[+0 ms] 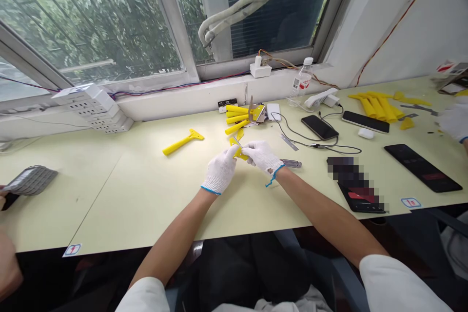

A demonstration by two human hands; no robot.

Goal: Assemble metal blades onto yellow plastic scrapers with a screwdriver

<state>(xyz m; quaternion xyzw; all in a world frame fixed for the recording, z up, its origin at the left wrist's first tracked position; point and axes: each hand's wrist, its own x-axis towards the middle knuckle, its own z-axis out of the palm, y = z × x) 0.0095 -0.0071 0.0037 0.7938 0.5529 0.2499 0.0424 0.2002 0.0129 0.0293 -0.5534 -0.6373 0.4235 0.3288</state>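
Note:
Both my hands wear white knitted gloves and meet over the table. My left hand is closed on a small yellow plastic scraper head. The fingers of my right hand pinch the same piece from the other side; anything smaller between the fingertips is hidden. A thin metal edge shows at the piece's top. Beside my right wrist lies a screwdriver, partly covered. Just beyond my hands is a pile of yellow scraper handles with metal blades. One yellow scraper lies apart on the left.
A flat metal blade, a cable and several phones lie to the right. Behind are a water bottle and more yellow handles. White boxes are stacked at left. Other people's hands appear at both sides.

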